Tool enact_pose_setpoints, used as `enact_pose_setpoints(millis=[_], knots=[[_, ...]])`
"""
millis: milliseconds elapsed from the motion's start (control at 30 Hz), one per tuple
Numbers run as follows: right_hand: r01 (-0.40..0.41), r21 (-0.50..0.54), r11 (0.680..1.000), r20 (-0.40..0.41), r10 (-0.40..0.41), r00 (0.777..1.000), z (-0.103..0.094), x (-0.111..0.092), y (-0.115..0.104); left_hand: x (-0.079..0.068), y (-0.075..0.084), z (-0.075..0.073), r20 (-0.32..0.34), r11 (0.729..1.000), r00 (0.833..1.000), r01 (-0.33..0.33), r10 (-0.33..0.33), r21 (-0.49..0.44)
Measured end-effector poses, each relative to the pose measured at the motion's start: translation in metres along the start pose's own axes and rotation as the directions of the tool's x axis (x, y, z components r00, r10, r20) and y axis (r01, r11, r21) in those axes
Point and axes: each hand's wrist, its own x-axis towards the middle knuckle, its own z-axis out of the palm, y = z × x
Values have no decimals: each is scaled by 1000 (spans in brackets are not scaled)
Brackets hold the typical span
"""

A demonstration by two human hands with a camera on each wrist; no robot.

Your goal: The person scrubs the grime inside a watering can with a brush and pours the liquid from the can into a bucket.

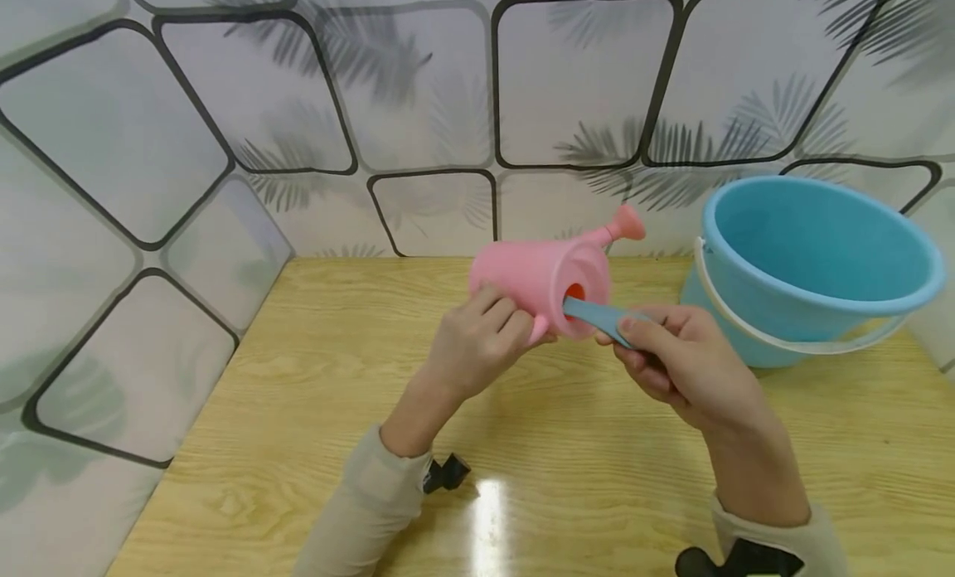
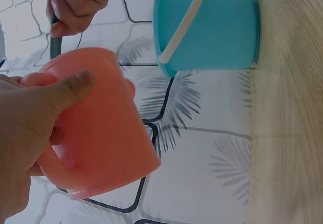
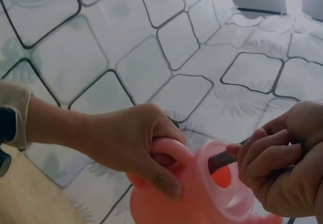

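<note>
A pink watering can (image 1: 515, 266) is held tilted on its side above the table, its round top opening toward the right hand and its spout pointing up and right. My left hand (image 1: 477, 336) grips its handle, with the thumb (image 2: 73, 90) lying along the can's wall in the left wrist view. My right hand (image 1: 694, 361) pinches the end of a flat blue-grey handle (image 1: 597, 314). The other end of that handle goes into the can's opening and is hidden there. Orange-red (image 3: 221, 177) shows inside the opening; whether it is a separate object I cannot tell.
A light blue bucket (image 1: 791, 312) with a white carrying handle (image 1: 727, 312) stands upright on the right of the wood-grain table (image 1: 298, 395). Patterned covering with leaf prints (image 1: 418, 88) rises behind and to the left of the table.
</note>
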Motion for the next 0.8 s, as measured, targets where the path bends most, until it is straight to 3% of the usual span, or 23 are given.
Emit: enact_pose_setpoints(millis=[133,333,467,667,800], knots=[[21,201,979,129,-48,990,-2,1,3,1,9,1,-3,1000,1000,-7,7,5],[31,378,925,87,-69,994,0,-9,-2,7,25,6,-29,994,997,73,-71,77],[93,356,930,59,-122,991,5,-14,-3,9,29,5,-57,986,990,134,-129,102],[84,228,970,-35,-78,996,10,-9,-1,13,46,5,-79,983,992,106,-95,150],[150,147,978,-7,-150,989,4,-15,-5,14,47,4,-78,979,991,122,-111,165]])
